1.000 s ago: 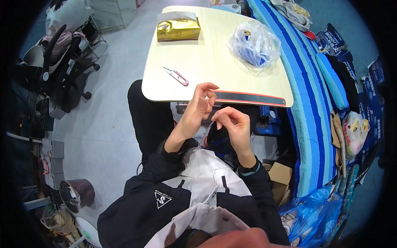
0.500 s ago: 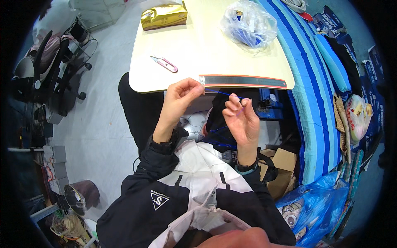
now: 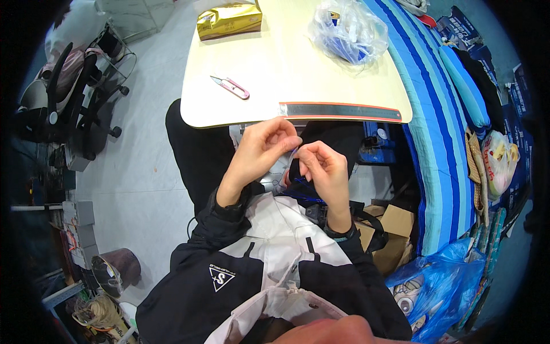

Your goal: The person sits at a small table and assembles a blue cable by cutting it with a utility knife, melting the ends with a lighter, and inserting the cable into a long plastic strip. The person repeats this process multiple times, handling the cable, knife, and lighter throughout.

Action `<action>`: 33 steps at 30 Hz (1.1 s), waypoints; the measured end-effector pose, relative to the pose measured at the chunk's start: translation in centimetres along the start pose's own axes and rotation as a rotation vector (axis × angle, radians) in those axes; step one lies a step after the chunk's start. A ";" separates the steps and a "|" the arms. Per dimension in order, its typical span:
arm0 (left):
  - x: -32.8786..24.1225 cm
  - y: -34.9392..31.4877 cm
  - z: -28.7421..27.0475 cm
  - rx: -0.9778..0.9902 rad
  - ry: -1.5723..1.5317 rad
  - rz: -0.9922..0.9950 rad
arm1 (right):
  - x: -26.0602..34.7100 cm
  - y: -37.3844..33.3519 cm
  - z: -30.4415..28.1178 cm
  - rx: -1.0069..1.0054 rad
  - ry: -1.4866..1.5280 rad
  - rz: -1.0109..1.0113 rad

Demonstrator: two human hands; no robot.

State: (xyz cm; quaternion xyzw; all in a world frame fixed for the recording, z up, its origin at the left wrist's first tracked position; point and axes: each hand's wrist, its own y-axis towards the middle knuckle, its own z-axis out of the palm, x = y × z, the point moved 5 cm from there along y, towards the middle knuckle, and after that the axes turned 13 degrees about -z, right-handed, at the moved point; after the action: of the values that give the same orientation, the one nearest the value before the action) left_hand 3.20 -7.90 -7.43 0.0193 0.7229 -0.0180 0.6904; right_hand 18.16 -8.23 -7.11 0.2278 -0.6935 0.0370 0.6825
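Note:
My left hand [image 3: 260, 150] and my right hand [image 3: 325, 167] meet just in front of the table edge. Both are closed in a pinch on a thin blue cord [image 3: 294, 152], of which only a short bit shows between the fingertips. More blue cord [image 3: 303, 198] hangs loosely over my lap below the right hand. On the table [image 3: 275, 63], beyond my hands, lies a dark ruler [image 3: 342, 111] with an orange-red border. Pink-handled thread snips [image 3: 231, 88] rest on the tabletop to its left.
A gold box [image 3: 230, 22] stands at the table's far left, and a clear plastic bag [image 3: 349, 34] with blue contents at the far right. Right of the table runs a blue striped cover [image 3: 438, 155]. A cardboard box [image 3: 395, 226] and blue plastic bag [image 3: 444, 281] sit lower right.
My hands have come together; the right hand moved left and down toward the left, and its fingers curled in. The cord stretch between them, taut before, is now short.

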 end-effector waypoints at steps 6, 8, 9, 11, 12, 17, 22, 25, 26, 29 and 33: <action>0.7 1.1 2.5 -0.313 0.902 0.267 | -1.6 0.0 -3.2 -0.130 0.247 0.024; 1.0 1.2 3.2 -0.328 1.027 0.301 | -2.3 1.0 -4.5 -0.215 -0.115 -0.070; 1.3 1.4 3.4 -0.292 1.079 0.246 | -2.5 1.4 -5.0 -0.249 -0.290 -0.123; 1.6 1.2 3.3 -0.259 1.176 0.237 | -3.4 2.0 -5.5 -0.193 -0.540 -0.095; 1.7 1.1 3.1 -0.229 1.226 0.215 | -4.0 2.1 -5.4 -0.155 -0.595 -0.052; 1.4 0.7 1.0 -0.256 1.249 0.126 | -5.3 2.1 -3.6 -0.026 -0.694 -0.111; 1.1 -0.4 -1.2 -0.278 1.220 0.036 | -5.8 2.7 -1.9 0.038 -0.687 -0.120; 0.3 -0.6 -1.5 -0.360 1.062 0.268 | -4.4 2.2 -2.3 -0.034 -0.395 -0.138; 0.2 -0.5 -1.9 -0.391 0.937 0.288 | -3.9 1.9 -2.7 -0.037 -0.362 -0.107; 0.3 -0.7 -2.6 -0.326 0.617 0.281 | -2.6 0.6 -3.0 0.381 -0.129 0.049; 0.5 -0.2 -2.3 0.100 0.241 0.109 | -0.4 -0.2 -3.0 0.513 0.737 -0.021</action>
State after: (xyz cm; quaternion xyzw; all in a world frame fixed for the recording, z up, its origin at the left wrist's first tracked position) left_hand 0.83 -8.01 -7.82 0.0948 0.7967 -0.0140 0.5967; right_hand 21.03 -7.18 -7.35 0.3681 -0.3700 0.2796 0.8059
